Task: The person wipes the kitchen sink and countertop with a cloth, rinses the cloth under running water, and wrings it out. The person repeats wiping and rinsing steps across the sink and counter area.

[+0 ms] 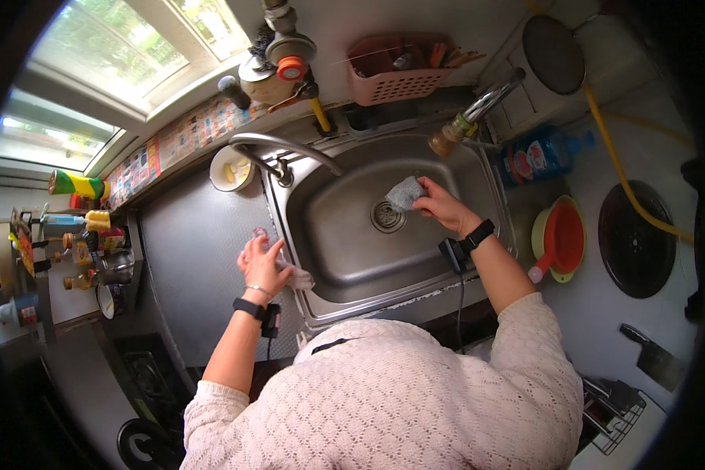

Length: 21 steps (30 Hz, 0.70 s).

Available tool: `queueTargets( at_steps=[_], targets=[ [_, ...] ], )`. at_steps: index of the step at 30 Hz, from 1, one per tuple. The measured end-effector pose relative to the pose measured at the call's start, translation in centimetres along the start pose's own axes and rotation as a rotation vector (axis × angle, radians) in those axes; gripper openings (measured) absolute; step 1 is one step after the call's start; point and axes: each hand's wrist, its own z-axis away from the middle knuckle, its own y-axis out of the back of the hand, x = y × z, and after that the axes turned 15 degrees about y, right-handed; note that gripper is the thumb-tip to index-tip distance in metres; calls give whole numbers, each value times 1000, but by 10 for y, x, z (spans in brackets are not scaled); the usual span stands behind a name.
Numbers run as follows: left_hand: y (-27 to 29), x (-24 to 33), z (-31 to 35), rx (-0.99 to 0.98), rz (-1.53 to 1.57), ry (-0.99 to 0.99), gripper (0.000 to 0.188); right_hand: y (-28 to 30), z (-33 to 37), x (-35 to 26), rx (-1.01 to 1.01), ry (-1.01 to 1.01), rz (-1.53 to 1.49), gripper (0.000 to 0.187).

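From here, my right hand (440, 206) pinches a grey cloth (404, 193) above the sink (345, 262), presumably for drips; whether my spread left hand (261, 266) grips the translucent item (300, 279), I can't tell.

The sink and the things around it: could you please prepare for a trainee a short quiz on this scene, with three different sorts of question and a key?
1. Which grip holds the gray cloth?
2. True or false: the cleaver lies to the right of the sink.
3. Where does the white bowl stand?
a) in the sink
b) left of the sink
c) right of the sink

Key:
1. The right grip.
2. True.
3. b
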Motion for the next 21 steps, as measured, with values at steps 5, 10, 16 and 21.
queueTargets(
  at_steps=[5,10,16,21],
  targets=[
    [-10,62,-27,-7,678,-280,58,-57,21,-17,-204,153,-6,34],
    [-3,101,-30,-832,1173,-1,52,-89,45,4,-253,240,-21,31],
    [-27,105,-36,-531,1148,-210,24,-73,80,41,-24,180,692,47],
    [-7,124,-22,-163,540,-752,23,-110,79,21,50,743,1089,78]
  ],
)
